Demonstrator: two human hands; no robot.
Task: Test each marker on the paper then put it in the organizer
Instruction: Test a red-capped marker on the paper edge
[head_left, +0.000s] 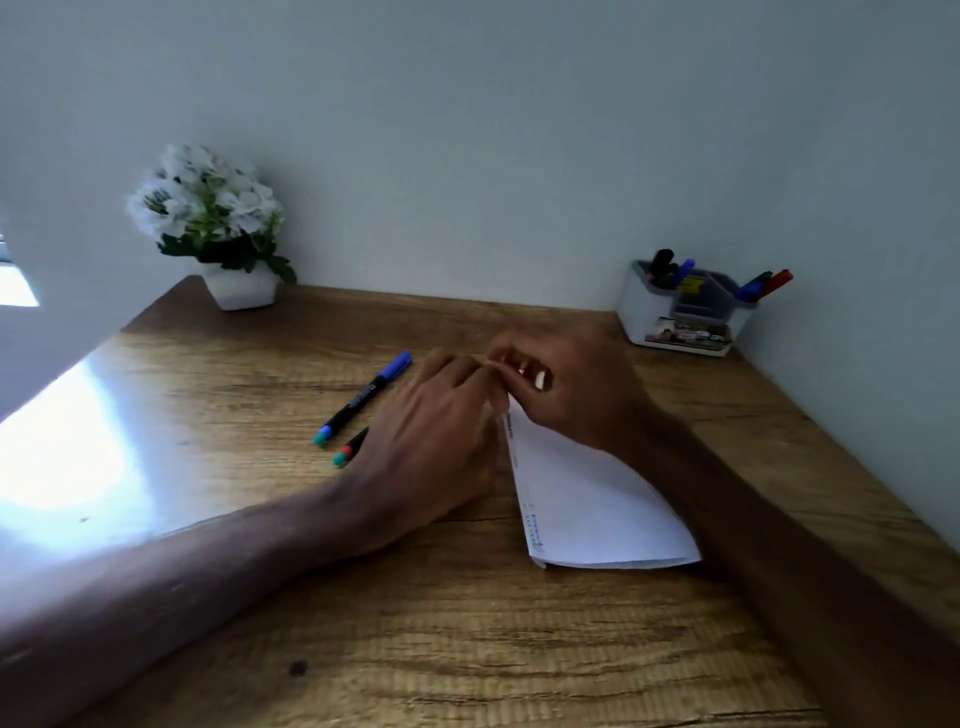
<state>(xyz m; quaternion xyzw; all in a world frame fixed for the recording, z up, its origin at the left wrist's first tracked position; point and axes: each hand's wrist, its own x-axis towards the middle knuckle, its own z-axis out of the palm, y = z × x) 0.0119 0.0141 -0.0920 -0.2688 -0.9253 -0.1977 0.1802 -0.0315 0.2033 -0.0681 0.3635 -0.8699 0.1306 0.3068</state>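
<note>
Two markers lying flat on the wooden table (467, 649), left of the hands. Blue marker (363, 397): black body, blue cap at the far end, a teal tip on the near end, slanted across the wood. Red marker (351, 450) just beside it, closer to the camera, black with a red band and a teal end, far part hidden under the left hand (431, 441).

White paper (587, 504) lying on the table in the middle, folded, with small blue scribbles along its left edge. Far end tucked under both hands.

Left hand curled over the far corner of the paper, fingers bent and bunched. Right hand (571, 384) touching it, fingers curled too, tips meeting those of the left hand. Blurry there, so cannot tell what sits between the fingers, or if anything does.

Organizer (680, 322) far back on the right, by the wall, well apart from the paper. White box with several parts. Dark, blue, green and red markers standing inside, leaning out.

Flower pot (241, 288) at the far left corner, white with white flowers. Bright light shining on the left side of the table.
</note>
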